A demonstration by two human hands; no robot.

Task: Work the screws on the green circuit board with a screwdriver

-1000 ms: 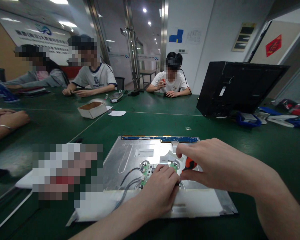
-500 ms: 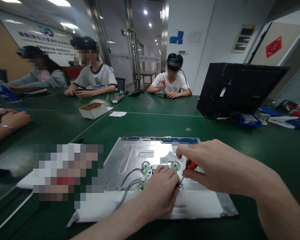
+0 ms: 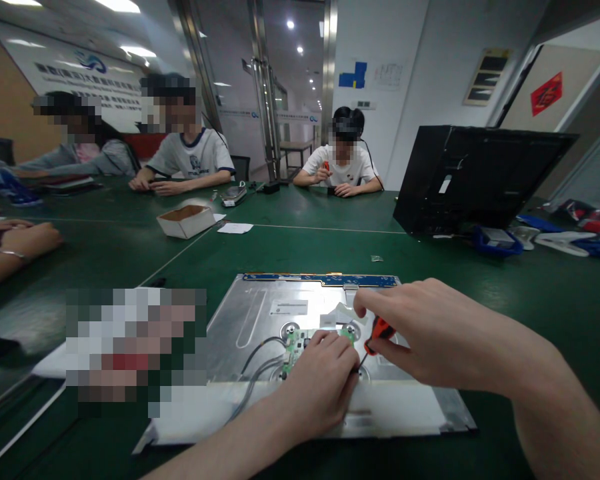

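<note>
A metal-backed display panel (image 3: 260, 300) lies flat in front of me, a green circuit board (image 3: 293, 347) fixed near its middle. My left hand (image 3: 325, 373) rests palm down over this board, fingers curled. Its thumb and whatever it may grip are hidden. Between the thumb and fingers of my right hand (image 3: 410, 327) is a red-and-black screwdriver (image 3: 379, 333), tilted, its thin shaft pointing down to the left. The tip disappears beside my left index finger. Dark cables (image 3: 257, 373) run from the board's left side, and a blue circuit strip (image 3: 300, 280) lines the panel's far edge.
Beyond the panel stand a white open box (image 3: 186, 223) and a black monitor (image 3: 480, 180). A blue tray (image 3: 497, 243) sits by the monitor. Several people sit around the green table (image 3: 300, 247); one person's hands (image 3: 27, 240) rest at left.
The screwdriver handle has turned slightly in my right fingers, showing more of its red side. Both my hands stay in nearly the same place.
</note>
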